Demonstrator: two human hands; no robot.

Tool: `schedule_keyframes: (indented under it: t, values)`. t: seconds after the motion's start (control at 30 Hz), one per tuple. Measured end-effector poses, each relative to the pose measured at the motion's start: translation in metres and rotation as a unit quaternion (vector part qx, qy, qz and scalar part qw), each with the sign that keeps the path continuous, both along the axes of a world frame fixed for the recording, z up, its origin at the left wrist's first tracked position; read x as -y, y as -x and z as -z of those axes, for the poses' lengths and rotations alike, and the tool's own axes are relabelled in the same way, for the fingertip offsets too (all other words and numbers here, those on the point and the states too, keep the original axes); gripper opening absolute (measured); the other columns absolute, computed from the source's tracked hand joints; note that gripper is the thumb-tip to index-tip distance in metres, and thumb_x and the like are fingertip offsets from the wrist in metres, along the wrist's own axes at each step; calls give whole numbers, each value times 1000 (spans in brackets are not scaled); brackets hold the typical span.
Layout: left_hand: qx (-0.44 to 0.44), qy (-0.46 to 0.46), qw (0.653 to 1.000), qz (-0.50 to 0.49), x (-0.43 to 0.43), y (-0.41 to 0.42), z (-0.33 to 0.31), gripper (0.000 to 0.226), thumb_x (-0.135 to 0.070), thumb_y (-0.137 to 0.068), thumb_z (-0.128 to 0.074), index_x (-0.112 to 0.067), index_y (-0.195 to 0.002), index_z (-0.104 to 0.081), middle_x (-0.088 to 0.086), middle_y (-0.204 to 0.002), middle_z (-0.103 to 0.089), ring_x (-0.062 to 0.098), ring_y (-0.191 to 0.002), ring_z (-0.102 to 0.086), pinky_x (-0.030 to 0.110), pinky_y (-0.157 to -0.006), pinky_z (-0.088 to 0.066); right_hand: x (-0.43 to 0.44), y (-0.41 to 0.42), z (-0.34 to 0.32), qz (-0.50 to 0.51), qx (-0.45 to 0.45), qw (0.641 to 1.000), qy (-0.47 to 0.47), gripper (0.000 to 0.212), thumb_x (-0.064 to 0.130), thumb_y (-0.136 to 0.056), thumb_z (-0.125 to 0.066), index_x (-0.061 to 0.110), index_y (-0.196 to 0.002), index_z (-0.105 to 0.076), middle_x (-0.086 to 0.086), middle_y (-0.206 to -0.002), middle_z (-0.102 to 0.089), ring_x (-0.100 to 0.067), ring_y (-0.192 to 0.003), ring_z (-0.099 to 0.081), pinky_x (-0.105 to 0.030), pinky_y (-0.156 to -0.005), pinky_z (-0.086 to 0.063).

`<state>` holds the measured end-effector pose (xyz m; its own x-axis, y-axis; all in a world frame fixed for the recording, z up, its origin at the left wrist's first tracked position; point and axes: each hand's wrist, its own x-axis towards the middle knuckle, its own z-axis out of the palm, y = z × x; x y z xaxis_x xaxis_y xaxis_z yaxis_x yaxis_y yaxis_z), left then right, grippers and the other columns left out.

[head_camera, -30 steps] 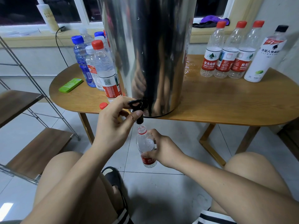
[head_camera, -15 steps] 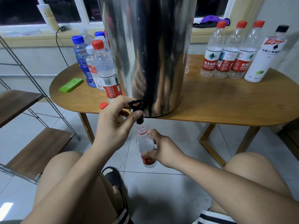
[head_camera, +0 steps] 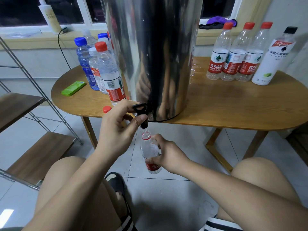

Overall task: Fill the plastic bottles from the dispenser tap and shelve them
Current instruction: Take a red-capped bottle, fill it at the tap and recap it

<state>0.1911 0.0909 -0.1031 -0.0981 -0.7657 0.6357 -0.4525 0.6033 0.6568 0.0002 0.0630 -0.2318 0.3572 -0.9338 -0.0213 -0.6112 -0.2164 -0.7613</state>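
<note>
- Left hand (head_camera: 116, 130) is closed on the black tap lever (head_camera: 140, 107) of the tall stainless-steel cylindrical dispenser (head_camera: 158, 55), pinched between thumb and fingers.
- Right hand (head_camera: 168, 155) is wrapped round the small clear plastic bottle with a red label (head_camera: 150, 154). It is held upright and uncapped in the air, just under the black spout (head_camera: 144, 125) and below the edge of the oval wooden table (head_camera: 233, 105).
- Overflow is risked if the lever is released late; the fill level cannot be read clearly through the glare.
- A spill onto the tiles is risked if the narrow bottle mouth is let drift off the thin stream, since the bottle is unsupported from below.
- A slip is possible if the bottle is wetted; a water puddle (head_camera: 193, 70) lies on the table beside the dispenser.
- The loose red cap (head_camera: 107, 109), near the table edge and just beside the left hand, could be knocked off.
- Counted: one dispenser, one bottle under the tap, one loose cap, three clear red-capped bottles (head_camera: 236, 52) in a row, one white black-capped bottle (head_camera: 273, 60), one flat green case (head_camera: 73, 88).
- In the left-hand bottle cluster (head_camera: 100, 69) probably six are present; some are hidden behind others.
</note>
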Motion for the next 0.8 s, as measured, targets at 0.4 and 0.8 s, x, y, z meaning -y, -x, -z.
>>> schedule_keyframes:
  t: [0.4, 0.8]
  values:
    - [-1, 0, 1000, 0, 0, 0, 0, 15, -5, -100, -77, -11, -114, -73, -3, -102, -75, 18, -92, -77, 43, -75, -59, 0, 0, 1, -1, 2, 1000, 2, 72, 46, -76, -94, 37, -130, -47, 12, -131, -68, -15, -112, -67, -40, -95, -60]
    - [-8, -9, 1000, 8, 1, -2, 3, 15, -6, -101, -76, -11, -114, -72, -3, -101, -75, 24, -90, -78, 55, -74, -58, -1, -1, 1, -2, 7, 1000, 0, 73, 45, -74, -94, 36, -130, -47, 11, -133, -68, -17, -113, -67, -41, -94, -60]
